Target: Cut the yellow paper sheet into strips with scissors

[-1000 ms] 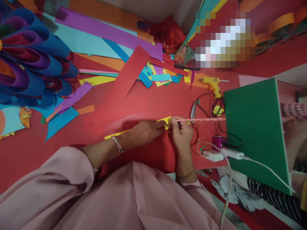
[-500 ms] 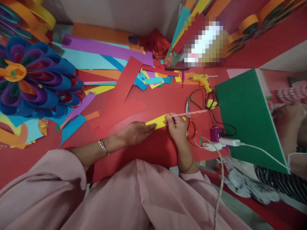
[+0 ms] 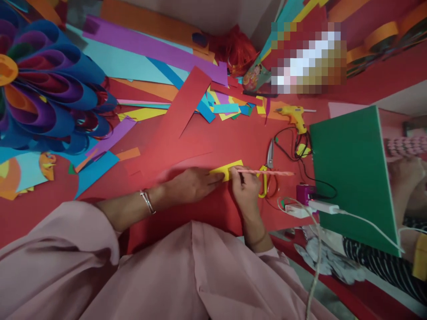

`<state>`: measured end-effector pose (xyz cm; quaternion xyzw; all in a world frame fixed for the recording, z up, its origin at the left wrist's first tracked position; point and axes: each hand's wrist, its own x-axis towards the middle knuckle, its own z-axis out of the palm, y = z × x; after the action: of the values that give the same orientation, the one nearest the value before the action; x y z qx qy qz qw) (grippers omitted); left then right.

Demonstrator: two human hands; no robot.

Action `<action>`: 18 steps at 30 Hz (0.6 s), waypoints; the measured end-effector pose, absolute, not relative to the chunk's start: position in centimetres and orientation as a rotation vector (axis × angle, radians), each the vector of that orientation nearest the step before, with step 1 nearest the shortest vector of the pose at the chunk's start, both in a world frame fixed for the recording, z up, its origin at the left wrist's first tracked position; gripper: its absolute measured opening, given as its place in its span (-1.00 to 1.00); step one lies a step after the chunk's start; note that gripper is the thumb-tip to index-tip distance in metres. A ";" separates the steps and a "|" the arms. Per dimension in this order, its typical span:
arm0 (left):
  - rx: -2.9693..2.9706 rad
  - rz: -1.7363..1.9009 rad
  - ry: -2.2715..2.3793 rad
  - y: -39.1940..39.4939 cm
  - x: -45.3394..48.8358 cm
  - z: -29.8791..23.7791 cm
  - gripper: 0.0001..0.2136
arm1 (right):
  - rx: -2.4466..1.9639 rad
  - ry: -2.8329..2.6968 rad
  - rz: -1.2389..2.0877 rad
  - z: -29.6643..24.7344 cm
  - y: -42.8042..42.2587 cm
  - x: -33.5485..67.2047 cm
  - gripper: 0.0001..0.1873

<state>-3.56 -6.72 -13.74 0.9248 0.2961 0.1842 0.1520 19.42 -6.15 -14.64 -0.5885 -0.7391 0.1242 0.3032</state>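
A yellow paper strip (image 3: 235,164) lies at a slant on the red table in front of me. My left hand (image 3: 195,183) rests on its left part with the fingers stretched out flat. My right hand (image 3: 246,184) is closed in a writing grip around a slim pink pencil with a twisted look (image 3: 273,172). The pencil's back end points right, and its tip is hidden by my fingers over the strip. Just right of this hand lie scissors (image 3: 269,153) with yellow and red handles.
A yellow glue gun (image 3: 293,116) with a black cord sits beyond the scissors. To the right stand a green board (image 3: 350,178) and a purple adapter (image 3: 305,193) with white cables. Another person's hand (image 3: 412,175) shows behind the board. Left is a large paper flower (image 3: 60,89).
The view has shifted slightly. My right hand has moved left along the yellow strip, and the pencil's back end has dropped lower. More of the scissors' yellow handle shows.
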 end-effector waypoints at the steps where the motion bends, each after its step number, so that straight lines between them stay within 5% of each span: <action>1: 2.638 0.529 0.858 -6.7 -3.5 -13.7 -0.71 | -1.593 -1.923 0.268 -14.8 -5.9 19.7 -0.65; 5: 2.607 0.546 0.856 -6.7 -3.3 -13.7 -0.72 | -1.609 -1.850 0.128 -14.6 -5.9 20.0 -0.65; 11: 2.689 0.565 0.859 -6.7 -3.3 -14.1 -0.70 | -1.516 -1.995 0.376 -14.4 -6.5 19.1 -0.65; 18: 2.520 0.573 0.896 -6.7 -3.4 -14.1 -0.72 | -1.624 -1.834 0.092 -14.9 -5.5 20.2 -0.64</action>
<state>-3.37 -6.74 -14.10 0.9023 0.3209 0.2050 0.2018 20.20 -5.50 -14.87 -0.6235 -0.7039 0.0353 0.3384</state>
